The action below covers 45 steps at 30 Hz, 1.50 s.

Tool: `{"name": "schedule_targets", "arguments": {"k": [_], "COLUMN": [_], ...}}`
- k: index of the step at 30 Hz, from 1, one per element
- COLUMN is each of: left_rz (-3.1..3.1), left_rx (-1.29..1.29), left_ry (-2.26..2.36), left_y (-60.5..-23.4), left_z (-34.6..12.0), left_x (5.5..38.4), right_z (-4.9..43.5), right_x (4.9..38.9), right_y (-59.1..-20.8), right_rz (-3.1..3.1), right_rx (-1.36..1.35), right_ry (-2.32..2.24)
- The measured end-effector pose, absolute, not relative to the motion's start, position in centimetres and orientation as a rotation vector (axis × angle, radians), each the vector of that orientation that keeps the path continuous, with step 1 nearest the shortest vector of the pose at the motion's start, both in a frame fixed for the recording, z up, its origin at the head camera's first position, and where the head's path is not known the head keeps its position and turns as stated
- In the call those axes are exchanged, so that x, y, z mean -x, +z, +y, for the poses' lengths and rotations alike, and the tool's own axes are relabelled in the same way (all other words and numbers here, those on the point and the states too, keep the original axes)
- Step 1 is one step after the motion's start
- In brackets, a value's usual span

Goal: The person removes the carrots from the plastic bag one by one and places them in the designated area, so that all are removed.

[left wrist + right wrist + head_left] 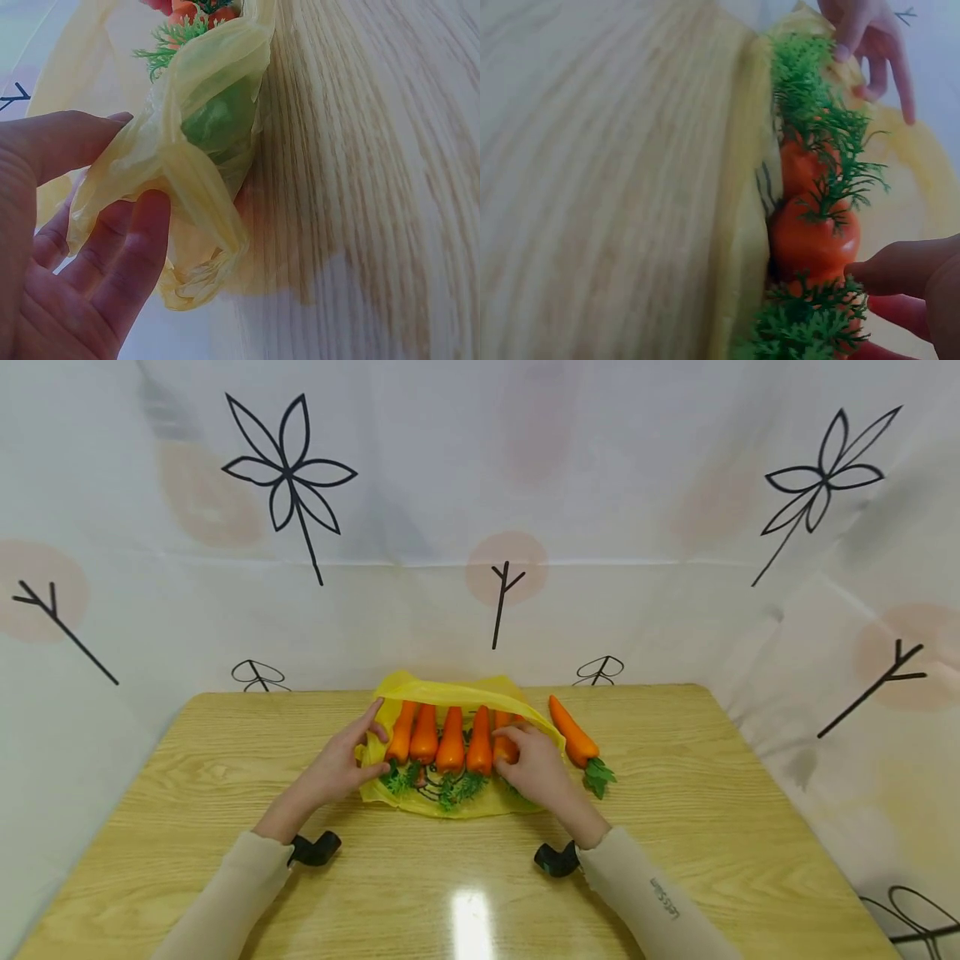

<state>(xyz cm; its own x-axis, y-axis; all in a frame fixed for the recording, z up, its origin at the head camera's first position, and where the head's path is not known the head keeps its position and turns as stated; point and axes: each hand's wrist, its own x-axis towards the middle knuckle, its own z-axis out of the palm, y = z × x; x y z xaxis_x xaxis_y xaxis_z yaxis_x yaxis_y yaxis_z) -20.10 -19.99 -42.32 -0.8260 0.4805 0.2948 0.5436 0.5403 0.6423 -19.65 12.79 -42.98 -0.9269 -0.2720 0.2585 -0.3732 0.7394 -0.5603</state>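
A yellow plastic bag (450, 808) lies on its side on the table, its mouth facing the person. Inside, several orange toy carrots (451, 743) lie in a row, their green leafy tops toward the mouth. My left hand (348, 758) holds the bag's left edge, with thin plastic (161, 161) bunched between thumb and fingers in the left wrist view. With my right hand (534, 764) reaching into the mouth, I grip the rightmost carrot (504, 747), thumb and fingers bent around its thick end. The right wrist view shows that thumb beside an orange carrot end (817, 240).
One more carrot (573, 733) with a leafy top lies outside, right of the bag. The wooden table (420, 893) meets a white patterned cloth (420, 618) at its far edge. Black wrist mounts (557, 860) jut inward from the sleeves.
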Motion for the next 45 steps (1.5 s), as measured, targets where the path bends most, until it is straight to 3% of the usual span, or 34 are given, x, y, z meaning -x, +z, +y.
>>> {"name": "schedule_targets", "arguments": {"k": [16,27,45], "left_rz": [-2.680,-2.682,-2.671], "left_rx": [0.896,0.890,0.884], "left_ry": [-1.157,-1.189,-1.190], "left_y": [-42.5,-42.6,-42.4], "left_z": [-19.9,-20.0,-19.8], "left_x": [20.3,20.3,20.2], "right_z": [11.3,12.0,13.2], "right_x": [19.2,18.9,18.2], "right_y": [-43.6,-43.5,-42.2], "right_rz": [-2.750,-2.670,-2.640], "right_rx": [-0.413,-0.335,-0.315], "right_ry": [0.895,1.172,1.171]}}
